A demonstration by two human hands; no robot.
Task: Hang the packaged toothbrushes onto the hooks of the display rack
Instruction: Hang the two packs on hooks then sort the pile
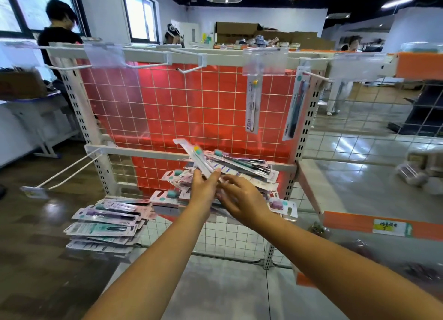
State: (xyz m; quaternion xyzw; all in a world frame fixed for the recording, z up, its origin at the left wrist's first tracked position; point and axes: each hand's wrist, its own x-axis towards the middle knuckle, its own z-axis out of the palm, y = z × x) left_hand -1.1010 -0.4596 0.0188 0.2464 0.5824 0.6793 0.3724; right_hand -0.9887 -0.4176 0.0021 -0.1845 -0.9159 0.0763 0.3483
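Against the red wire grid of the rack point(191, 99), the left hand point(203, 188) pinches a toothbrush pack point(194, 156) slanting toward upper left, nearest the empty hook point(191, 69) above, while the right hand point(242, 199) hovers loosely spread over the pile point(239, 168).

We see a display rack point(191, 108) with a white wire grid over a red back panel. Along its top rail hooks point(189, 69) jut forward, and two packaged toothbrushes point(253, 104) hang upright at the right end. A lower wire shelf point(223, 235) carries a loose heap of toothbrush packs point(235, 168) against the grid, with a flatter stack point(105, 226) lying at the shelf's left edge, partly overhanging it. One long hook point(64, 173) slopes out from the left post.
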